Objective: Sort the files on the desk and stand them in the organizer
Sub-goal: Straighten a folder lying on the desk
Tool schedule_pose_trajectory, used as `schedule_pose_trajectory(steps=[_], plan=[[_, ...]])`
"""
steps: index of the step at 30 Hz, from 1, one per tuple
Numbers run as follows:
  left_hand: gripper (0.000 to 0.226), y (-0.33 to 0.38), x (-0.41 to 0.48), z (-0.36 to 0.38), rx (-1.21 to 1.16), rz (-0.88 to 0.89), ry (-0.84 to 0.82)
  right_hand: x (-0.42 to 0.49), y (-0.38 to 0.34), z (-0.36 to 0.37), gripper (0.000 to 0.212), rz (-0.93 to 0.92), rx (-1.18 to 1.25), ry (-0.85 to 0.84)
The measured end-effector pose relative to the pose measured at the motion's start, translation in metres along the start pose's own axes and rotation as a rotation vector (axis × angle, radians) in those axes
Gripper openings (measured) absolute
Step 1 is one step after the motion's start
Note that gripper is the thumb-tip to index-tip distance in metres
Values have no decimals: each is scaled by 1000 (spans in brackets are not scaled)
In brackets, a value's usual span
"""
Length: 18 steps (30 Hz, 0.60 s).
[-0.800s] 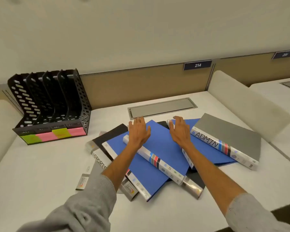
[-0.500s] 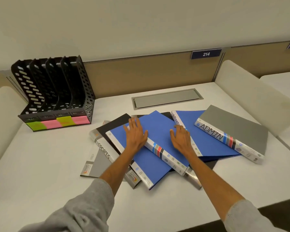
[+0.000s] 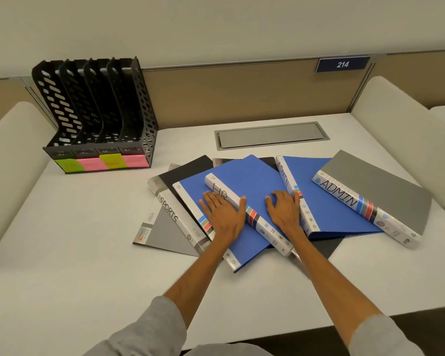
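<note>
Spread fingers (image 3: 209,200) of the left hand (image 3: 222,214) lie flat over the spine of the blue HR file (image 3: 252,181). The right hand (image 3: 284,213) rests on its cover, fingers loosely spread. This file tops a fanned heap on the bench (image 3: 62,240), with the SPORTS file (image 3: 170,214) left and the blue ADMIN file (image 3: 324,201) and grey ADMIN file (image 3: 375,186) right. The black organizer (image 3: 95,111) stands well apart, back left.

Light grey sleeves of a soft, knit-looking fabric are worn on both arms; the left sleeve (image 3: 144,332) shows at about seven o'clock in the view, the right sleeve (image 3: 380,337) at about five o'clock; each cuff ends near the elbow, gathered in loose folds; beyond the cuffs the forearms are bare, as are the left hand (image 3: 222,214) and the right hand (image 3: 284,211).
</note>
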<state>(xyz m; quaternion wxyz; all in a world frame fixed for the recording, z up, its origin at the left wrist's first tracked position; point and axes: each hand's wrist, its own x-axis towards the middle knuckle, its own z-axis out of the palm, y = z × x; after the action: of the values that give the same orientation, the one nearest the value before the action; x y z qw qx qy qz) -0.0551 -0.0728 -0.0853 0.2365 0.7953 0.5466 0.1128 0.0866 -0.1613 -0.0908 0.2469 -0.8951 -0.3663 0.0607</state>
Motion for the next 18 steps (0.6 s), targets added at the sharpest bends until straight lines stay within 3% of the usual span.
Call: schedule_pose_trajectory(steps=[5, 11, 18], plan=[[101, 9, 9, -5, -275, -24, -42, 2, -1, -2, 45, -25, -3, -73], [100, 28, 8, -12, -921, -94, -109, 4, -3, -11, 47, -12, 155, -174], [93, 38, 21, -33, -1041, 0, -5, 11, -7, -26, 45, -35, 258, -139]])
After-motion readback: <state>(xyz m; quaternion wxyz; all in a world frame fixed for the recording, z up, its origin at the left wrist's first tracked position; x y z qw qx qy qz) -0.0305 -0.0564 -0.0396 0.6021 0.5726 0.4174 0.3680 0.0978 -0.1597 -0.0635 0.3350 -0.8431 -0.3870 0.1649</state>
